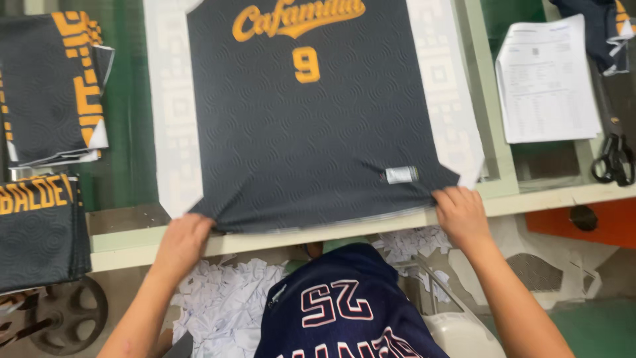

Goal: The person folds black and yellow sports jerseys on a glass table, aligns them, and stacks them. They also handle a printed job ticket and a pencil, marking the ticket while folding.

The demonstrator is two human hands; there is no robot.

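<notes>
Head view

- Setting: a garment workshop; a pale green table [493, 132] with a cream front edge, and white paper scraps [222, 301] heaped below it.
- Main item: a dark navy jersey panel [305, 126] with orange script and a numeral, lying flat on the table, its bottom hem at the near edge. White backing paper [173, 119] shows along both its sides.
- Left hand [180, 242]: fingers curled down over the hem at the panel's lower left corner, pinching the cloth.
- Right hand [460, 211]: fingers bent onto the lower right corner, just beside a small white label [401, 174], gripping the hem.
- Handling, as judged: light, soft, limp knit fabric; it wrinkles between the hands and will likely sag if lifted at one point. The two hem corners, well apart, look like the best holds; the surface seems smooth and may slide on the paper.
- Left side: stacks of similar dark printed panels [46, 86].
- Right side: a printed paper sheet [546, 83] and black scissors [614, 159].
- Foreground: the person's own dark numbered shirt [344, 311].
</notes>
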